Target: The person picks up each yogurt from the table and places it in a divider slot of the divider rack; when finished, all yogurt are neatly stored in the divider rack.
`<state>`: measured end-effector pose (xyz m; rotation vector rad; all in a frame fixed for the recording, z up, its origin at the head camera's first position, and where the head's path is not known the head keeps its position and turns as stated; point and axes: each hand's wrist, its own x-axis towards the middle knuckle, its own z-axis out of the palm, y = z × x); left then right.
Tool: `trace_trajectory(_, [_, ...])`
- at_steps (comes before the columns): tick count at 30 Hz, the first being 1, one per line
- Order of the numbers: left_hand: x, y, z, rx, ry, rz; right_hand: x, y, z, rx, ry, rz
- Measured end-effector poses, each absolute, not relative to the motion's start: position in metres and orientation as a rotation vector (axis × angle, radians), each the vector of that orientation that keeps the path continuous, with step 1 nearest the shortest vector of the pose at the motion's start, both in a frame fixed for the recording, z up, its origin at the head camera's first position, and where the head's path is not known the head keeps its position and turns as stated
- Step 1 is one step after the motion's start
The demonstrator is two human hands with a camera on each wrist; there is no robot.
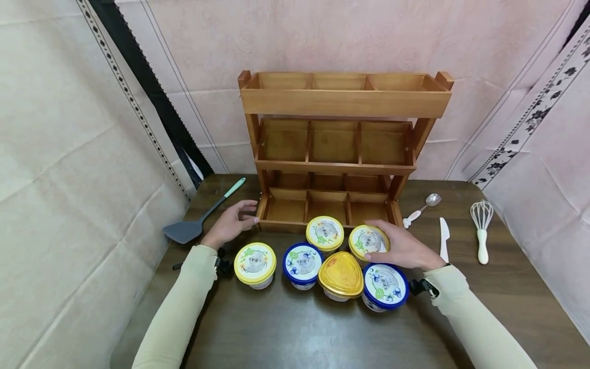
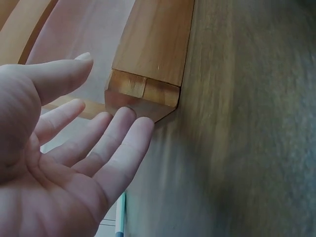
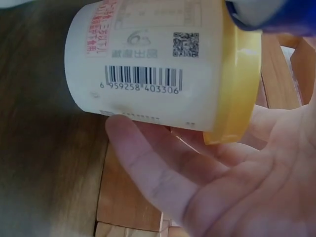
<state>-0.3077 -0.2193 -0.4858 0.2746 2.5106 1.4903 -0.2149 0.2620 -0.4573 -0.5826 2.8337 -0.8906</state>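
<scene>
My right hand (image 1: 402, 247) grips a white tub with a yellow lid (image 1: 369, 241), thumb on the near side and fingers behind. Its barcoded wall (image 3: 143, 69) fills much of the right wrist view. At the lower left corner of a wooden shelf rack (image 1: 345, 104), my left hand (image 1: 232, 221) has its fingers spread and loosely bent, holding nothing; whether the fingertips touch the wood I cannot tell. Around the gripped tub stand another yellow-lidded tub (image 1: 324, 233), a blue-lidded tub (image 1: 386, 286) and a tub with a plain yellow lid (image 1: 341, 275).
Further left are a blue-lidded tub (image 1: 302, 264) and a yellow-lidded tub (image 1: 255, 264). A spatula (image 1: 184, 230) lies at the table's left. On the right lie a spoon (image 1: 421, 209), a white knife (image 1: 444, 239) and a whisk (image 1: 482, 230). Cloth hangs behind the rack.
</scene>
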Motion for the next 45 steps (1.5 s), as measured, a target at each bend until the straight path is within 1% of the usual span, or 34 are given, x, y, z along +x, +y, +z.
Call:
trace_trajectory(10, [-0.311, -0.216, -0.489, 0.188, 2.425, 1.559, -0.215, 0.262, -0.46, -0.532, 2.84, -0.874])
trace_trajectory(14, [-0.314, -0.217, -0.489, 0.208, 2.387, 1.596, -0.214, 0.262, -0.458, -0.509, 2.859, -0.848])
trace_trajectory(22, [-0.322, -0.218, -0.475, 0.272, 2.421, 1.63, -0.212, 0.267, -0.449, -0.544, 2.9, -0.857])
trace_trajectory(30, [-0.336, -0.216, -0.438, 0.349, 2.542, 1.809, -0.21, 0.27, -0.432, -0.636, 2.983, -0.883])
trace_trajectory(36, [-0.351, -0.215, -0.403, 0.374, 2.521, 1.936, -0.21, 0.271, -0.413, -0.617, 3.049, -0.967])
trace_trajectory(41, [-0.358, -0.21, -0.371, 0.329, 2.492, 2.03, -0.213, 0.27, -0.39, -0.627, 3.108, -1.125])
trace_trajectory(45, [-0.364, -0.205, -0.353, 0.274, 2.425, 2.129, -0.217, 0.271, -0.369, -0.702, 3.17, -1.206])
